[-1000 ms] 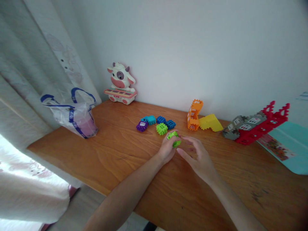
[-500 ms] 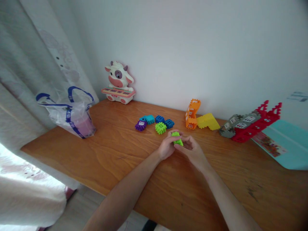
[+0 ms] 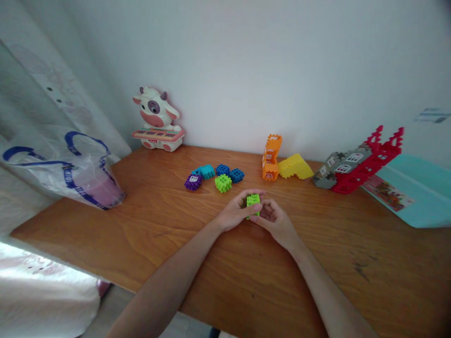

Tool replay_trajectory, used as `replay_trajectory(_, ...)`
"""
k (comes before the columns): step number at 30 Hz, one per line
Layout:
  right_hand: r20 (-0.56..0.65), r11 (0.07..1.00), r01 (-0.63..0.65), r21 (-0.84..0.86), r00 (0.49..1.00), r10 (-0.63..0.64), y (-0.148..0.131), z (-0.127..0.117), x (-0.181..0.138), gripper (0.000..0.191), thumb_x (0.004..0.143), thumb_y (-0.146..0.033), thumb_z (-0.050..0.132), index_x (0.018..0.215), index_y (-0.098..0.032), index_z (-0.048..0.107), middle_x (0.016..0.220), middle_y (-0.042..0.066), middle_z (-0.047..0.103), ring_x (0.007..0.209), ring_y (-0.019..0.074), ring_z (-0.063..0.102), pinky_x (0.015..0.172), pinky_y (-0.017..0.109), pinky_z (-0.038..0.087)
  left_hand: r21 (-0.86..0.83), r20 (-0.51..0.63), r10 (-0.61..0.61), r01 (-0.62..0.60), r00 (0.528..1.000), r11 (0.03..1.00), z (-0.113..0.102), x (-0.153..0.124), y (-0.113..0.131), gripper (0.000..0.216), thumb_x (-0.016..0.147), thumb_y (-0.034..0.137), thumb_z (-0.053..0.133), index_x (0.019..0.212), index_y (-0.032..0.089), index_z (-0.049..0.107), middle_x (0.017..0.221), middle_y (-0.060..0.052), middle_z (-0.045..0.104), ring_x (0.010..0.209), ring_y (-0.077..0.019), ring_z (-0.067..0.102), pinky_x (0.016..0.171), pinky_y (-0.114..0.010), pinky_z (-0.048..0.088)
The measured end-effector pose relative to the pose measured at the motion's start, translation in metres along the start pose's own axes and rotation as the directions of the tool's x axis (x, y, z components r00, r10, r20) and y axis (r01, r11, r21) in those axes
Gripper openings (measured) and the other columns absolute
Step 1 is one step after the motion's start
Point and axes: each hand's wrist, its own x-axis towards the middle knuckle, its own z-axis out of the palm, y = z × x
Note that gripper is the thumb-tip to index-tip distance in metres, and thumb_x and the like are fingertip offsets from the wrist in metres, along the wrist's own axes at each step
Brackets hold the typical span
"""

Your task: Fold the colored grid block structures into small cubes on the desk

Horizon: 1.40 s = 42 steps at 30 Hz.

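Over the middle of the table, a small lime-green toy block point(image 3: 252, 200) with notched edges is gripped between both hands. My left hand point(image 3: 235, 212) wraps round it from the left, its thumb lying across the front. My right hand point(image 3: 276, 221) holds it from the right, thumb at its lower edge and fingers curled behind. Just beyond the hands lies another lime-green block point(image 3: 223, 183). Beside that one are dark blue blocks point(image 3: 237, 175), a teal piece point(image 3: 207, 171) and a purple block point(image 3: 193, 181) with a white window.
Along the wall stand a cow toy piano point(image 3: 158, 122), an orange piece point(image 3: 270, 159), a yellow piece point(image 3: 295, 166) and a red and grey castle-like build point(image 3: 366, 164). A pale teal bin point(image 3: 423, 192) is at the right, a clear bag point(image 3: 88, 180) at the left.
The lime-green block has been turned in my hands, so a different face shows. My left thumb now lies lower across it. The whole view has shifted slightly.
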Motion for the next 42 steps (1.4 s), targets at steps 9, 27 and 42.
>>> replay_trajectory(9,0.008,0.966,0.069,-0.247,0.998,-0.069,-0.002,-0.028,-0.005,0.042,0.073,-0.048,0.079,0.105,-0.025,0.066,0.130,0.009,0.061,0.121,0.0263,0.057,0.100,0.044,0.048,0.214,-0.053,0.035,-0.023,0.998,0.977,-0.002,0.001,-0.004,0.051,0.066,0.029,0.086,0.110,0.019,0.063,0.114,-0.009,0.067,0.101,-0.0195,0.063,0.093,-0.034,0.047)
replay_trajectory(27,0.008,0.988,-0.153,0.017,0.988,0.153,0.005,-0.022,-0.006,0.031,0.081,-0.046,0.070,0.101,-0.024,0.061,0.101,0.004,0.069,0.085,0.0174,0.068,0.077,0.034,0.058,0.760,0.034,0.028,-0.044,0.999,0.648,-0.010,-0.002,-0.001,0.054,0.073,0.047,0.077,0.116,0.019,0.060,0.104,-0.006,0.069,0.091,-0.0210,0.063,0.080,-0.031,0.046)
replay_trajectory(42,-0.178,0.968,-0.175,-0.180,0.974,0.143,0.002,-0.002,-0.004,0.034,0.079,-0.054,0.069,0.088,-0.022,0.061,0.084,0.004,0.069,0.073,0.0193,0.066,0.062,0.031,0.054,0.722,0.109,0.069,-0.126,0.992,0.681,-0.007,-0.005,-0.002,0.071,0.065,0.041,0.084,0.127,0.023,0.056,0.123,-0.011,0.064,0.111,-0.0276,0.060,0.096,-0.037,0.044)
